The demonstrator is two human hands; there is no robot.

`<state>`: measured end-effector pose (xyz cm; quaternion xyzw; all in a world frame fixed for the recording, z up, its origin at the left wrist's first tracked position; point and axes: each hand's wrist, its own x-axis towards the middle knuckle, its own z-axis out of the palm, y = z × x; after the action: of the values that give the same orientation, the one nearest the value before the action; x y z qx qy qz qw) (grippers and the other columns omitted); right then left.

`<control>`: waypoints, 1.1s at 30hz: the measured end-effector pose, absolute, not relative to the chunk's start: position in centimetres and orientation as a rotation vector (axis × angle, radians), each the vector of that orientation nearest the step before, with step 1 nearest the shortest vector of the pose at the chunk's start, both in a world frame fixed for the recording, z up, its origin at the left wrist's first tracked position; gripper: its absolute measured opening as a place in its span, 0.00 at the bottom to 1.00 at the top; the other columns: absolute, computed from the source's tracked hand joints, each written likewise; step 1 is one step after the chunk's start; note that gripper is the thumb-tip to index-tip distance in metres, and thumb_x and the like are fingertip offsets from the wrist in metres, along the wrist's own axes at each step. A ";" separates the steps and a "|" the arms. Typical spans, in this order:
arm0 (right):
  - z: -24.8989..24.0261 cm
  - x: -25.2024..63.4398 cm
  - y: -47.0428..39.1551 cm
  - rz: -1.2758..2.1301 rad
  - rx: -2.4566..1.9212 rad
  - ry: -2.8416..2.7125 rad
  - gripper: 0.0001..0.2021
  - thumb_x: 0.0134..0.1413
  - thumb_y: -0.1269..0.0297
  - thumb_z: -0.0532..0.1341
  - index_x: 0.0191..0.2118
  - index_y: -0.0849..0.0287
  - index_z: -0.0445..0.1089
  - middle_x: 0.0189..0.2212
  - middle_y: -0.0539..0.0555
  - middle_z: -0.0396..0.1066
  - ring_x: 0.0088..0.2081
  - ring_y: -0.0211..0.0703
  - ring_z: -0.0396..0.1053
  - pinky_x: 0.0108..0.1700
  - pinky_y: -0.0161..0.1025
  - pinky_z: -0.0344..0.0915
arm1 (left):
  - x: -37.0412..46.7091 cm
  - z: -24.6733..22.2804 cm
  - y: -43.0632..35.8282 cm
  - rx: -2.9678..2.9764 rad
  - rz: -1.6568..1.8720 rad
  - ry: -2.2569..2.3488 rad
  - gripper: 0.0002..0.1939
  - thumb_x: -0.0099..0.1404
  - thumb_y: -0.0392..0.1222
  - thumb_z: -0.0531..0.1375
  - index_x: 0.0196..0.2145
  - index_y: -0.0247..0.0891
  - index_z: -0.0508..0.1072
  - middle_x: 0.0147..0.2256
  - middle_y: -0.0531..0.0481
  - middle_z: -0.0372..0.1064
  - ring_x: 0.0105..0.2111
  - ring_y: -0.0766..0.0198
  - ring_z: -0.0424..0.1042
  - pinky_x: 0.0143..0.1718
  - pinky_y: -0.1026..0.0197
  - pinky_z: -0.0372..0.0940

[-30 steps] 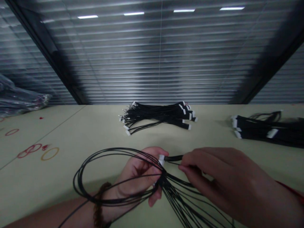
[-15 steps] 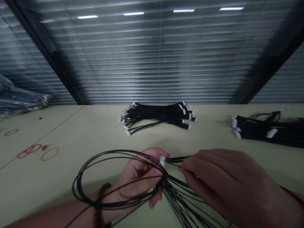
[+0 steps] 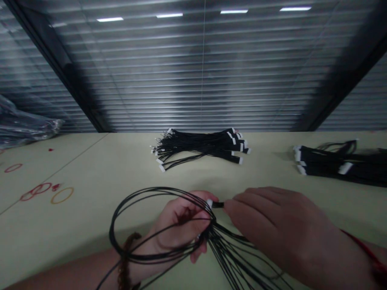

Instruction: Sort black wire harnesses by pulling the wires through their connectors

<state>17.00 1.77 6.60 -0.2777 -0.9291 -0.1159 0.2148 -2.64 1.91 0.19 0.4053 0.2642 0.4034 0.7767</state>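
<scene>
My left hand (image 3: 181,229) is closed around a white connector (image 3: 209,204) and the gathered black wires beside it. From this grip a loop of black wires (image 3: 112,229) arches back over my wrist, while many loose wires (image 3: 225,257) fan out toward the lower right. My right hand (image 3: 272,225) pinches the short black wires (image 3: 218,205) that come out of the connector's right side. Its fingertips hide where those wires continue.
A pile of black cables with white connectors (image 3: 199,145) lies at the back of the table (image 3: 99,173). Another cable bundle (image 3: 326,161) is at the right. Red rubber bands (image 3: 36,191), a yellow one (image 3: 62,195) and a clear plastic bag (image 3: 27,125) are at left. Blinds (image 3: 181,72) stand behind.
My right fingers have moved left, closer to the connector, and the wires beside it are now gathered tightly together. The wire loop has shrunk and shifted slightly right.
</scene>
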 end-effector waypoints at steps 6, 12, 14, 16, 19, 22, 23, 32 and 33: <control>6.6 17.4 0.8 -0.078 -1.083 -2.472 0.07 0.57 0.66 0.54 0.30 0.56 0.67 0.24 0.47 0.66 0.24 0.37 0.63 0.26 0.36 0.56 | -2.2 0.6 2.0 0.853 1.064 0.793 0.08 0.58 0.37 0.63 0.38 0.41 0.74 0.22 0.57 0.66 0.14 0.72 0.66 0.11 0.73 0.59; 5.0 16.0 -0.5 0.201 -1.291 -2.540 0.11 0.51 0.72 0.54 0.24 0.54 0.69 0.20 0.46 0.69 0.20 0.39 0.66 0.23 0.36 0.55 | -2.4 0.7 1.9 0.887 1.028 0.763 0.10 0.58 0.37 0.63 0.40 0.42 0.74 0.23 0.57 0.66 0.15 0.70 0.67 0.11 0.71 0.61; 5.0 15.6 -0.3 0.218 -1.287 -2.511 0.11 0.51 0.73 0.54 0.24 0.54 0.69 0.21 0.46 0.70 0.21 0.39 0.67 0.24 0.36 0.55 | -2.7 0.5 2.0 0.926 0.994 0.717 0.12 0.58 0.37 0.62 0.41 0.40 0.73 0.23 0.57 0.65 0.15 0.70 0.68 0.12 0.71 0.62; 5.1 15.5 0.0 0.246 -1.272 -2.489 0.10 0.49 0.74 0.54 0.24 0.55 0.69 0.21 0.45 0.70 0.21 0.38 0.66 0.24 0.35 0.55 | -2.8 0.5 1.9 0.942 0.975 0.711 0.13 0.58 0.37 0.62 0.42 0.38 0.71 0.24 0.56 0.65 0.16 0.70 0.68 0.12 0.71 0.62; 5.4 15.5 0.2 0.309 -1.315 -2.460 0.09 0.48 0.74 0.55 0.23 0.55 0.68 0.21 0.45 0.69 0.21 0.37 0.65 0.23 0.34 0.54 | -2.6 0.7 1.7 0.918 0.984 0.741 0.14 0.57 0.38 0.63 0.42 0.36 0.70 0.23 0.56 0.65 0.16 0.71 0.68 0.12 0.72 0.62; 5.6 15.4 0.3 0.414 -1.344 -2.429 0.09 0.48 0.73 0.56 0.23 0.55 0.69 0.21 0.44 0.69 0.22 0.36 0.65 0.25 0.34 0.55 | -2.3 0.9 1.5 0.901 0.978 0.770 0.16 0.56 0.40 0.65 0.42 0.35 0.70 0.21 0.57 0.64 0.14 0.72 0.66 0.12 0.73 0.61; 5.6 15.3 0.3 0.449 -1.340 -2.421 0.09 0.48 0.74 0.56 0.24 0.54 0.70 0.22 0.44 0.70 0.23 0.35 0.66 0.26 0.33 0.56 | -2.2 0.9 1.5 0.900 0.976 0.774 0.17 0.55 0.41 0.65 0.42 0.35 0.69 0.20 0.57 0.64 0.14 0.72 0.66 0.12 0.73 0.61; 6.2 16.1 1.9 0.784 -1.394 -2.446 0.08 0.47 0.75 0.53 0.26 0.57 0.67 0.20 0.45 0.65 0.20 0.31 0.59 0.22 0.29 0.52 | -2.3 0.8 1.7 0.892 0.973 0.728 0.19 0.53 0.43 0.67 0.41 0.36 0.70 0.21 0.58 0.64 0.14 0.72 0.67 0.12 0.74 0.62; 6.6 16.6 2.3 0.965 -1.356 -2.446 0.10 0.47 0.76 0.52 0.30 0.57 0.68 0.19 0.44 0.65 0.20 0.30 0.59 0.21 0.28 0.52 | -2.3 0.7 1.7 0.890 0.973 0.723 0.18 0.53 0.43 0.67 0.41 0.36 0.70 0.21 0.58 0.64 0.14 0.72 0.67 0.12 0.74 0.62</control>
<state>16.60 2.33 6.63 -0.4563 -0.8234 0.3249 0.0912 -2.31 1.71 0.67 0.4041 0.3282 0.4419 0.7306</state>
